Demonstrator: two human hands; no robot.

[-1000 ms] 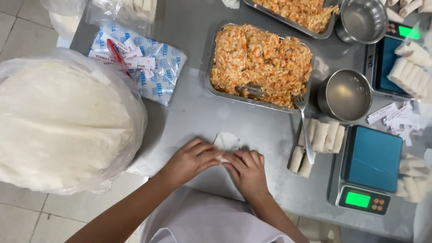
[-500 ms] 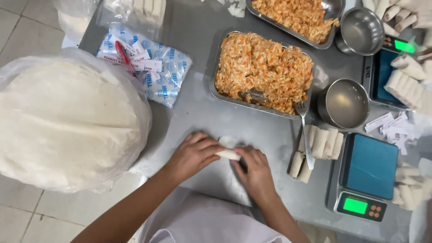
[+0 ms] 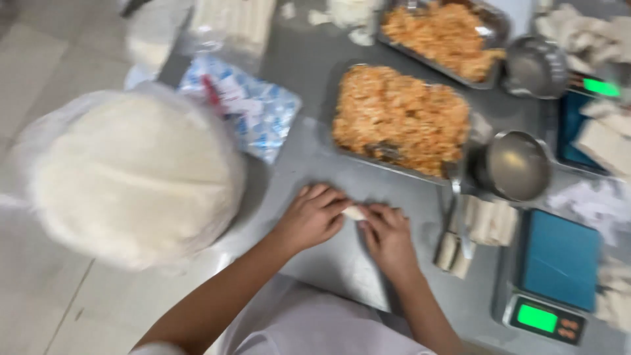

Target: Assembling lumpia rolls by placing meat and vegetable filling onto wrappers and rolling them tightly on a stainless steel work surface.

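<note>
Both my hands press down on one small white wrapper roll [image 3: 355, 212] lying on the steel table [image 3: 342, 263]. My left hand [image 3: 314, 215] covers its left end and my right hand [image 3: 389, 236] covers its right end, so only a short piece shows between the fingers. Just beyond the hands stands a metal tray of orange shredded filling [image 3: 401, 118]. To my left lies a big round stack of white wrappers in a clear plastic bag [image 3: 131, 174]. The frame is blurred.
Finished rolls [image 3: 490, 223] lie right of my hands beside a spoon [image 3: 453, 210]. A steel bowl [image 3: 516, 164], a second filling tray [image 3: 447, 36], a blue scale with a green display [image 3: 552, 269] and a blue-and-white packet [image 3: 246, 108] are also on the table.
The wrapper's flap stuck out beyond my fingers a second ago; it is now rolled under both hands into a short tight roll. The camera has moved closer and tilted.
</note>
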